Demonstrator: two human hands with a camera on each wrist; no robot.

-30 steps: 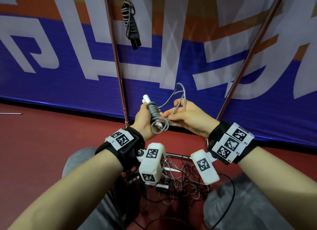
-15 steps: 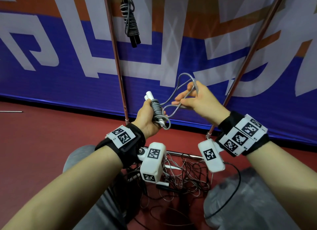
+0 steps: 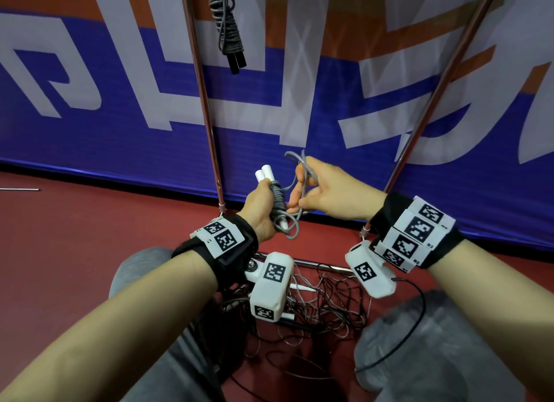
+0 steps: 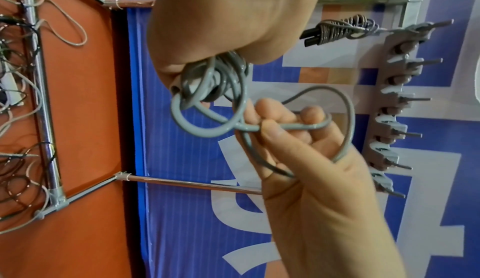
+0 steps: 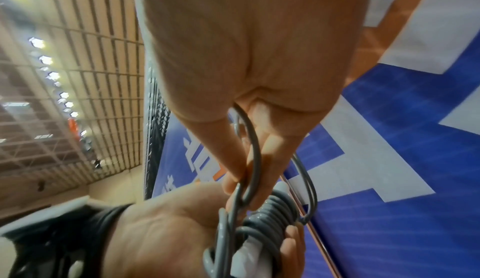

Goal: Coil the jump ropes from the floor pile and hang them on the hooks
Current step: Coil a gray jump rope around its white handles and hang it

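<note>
A: How is the grip on the rope?

B: The left hand (image 3: 259, 209) is wrapped in a fist round the two white handles (image 3: 263, 173) of the grey jump rope (image 3: 278, 203), with the wound turns of cord under its fingers. The handles stand side by side, tilted, their top ends poking out above the fist.

A: And the other hand?

B: The right hand (image 3: 326, 191) pinches the loose end of the same cord. From the left wrist view, the thumb (image 4: 275, 132) presses a doubled strand against the curled fingers, and a free loop (image 4: 335, 101) arcs over the knuckles.

A: So both are clamped on one rope?

B: Yes, and the hands are just beside each other, held in the air in front of the blue and white banner (image 3: 120, 137).

A: Where are the rest?

B: A tangled floor pile (image 3: 317, 305) of thin dark and pale ropes lies on the red floor (image 3: 75, 251) between the person's knees, against the base bar of a metal rack (image 3: 204, 101).

A: Anything hung?

B: One coiled rope with black handles (image 3: 227, 32) hangs high between the rack's uprights. In the left wrist view it sits on the end peg of a grey hook strip (image 4: 389, 101).
</note>
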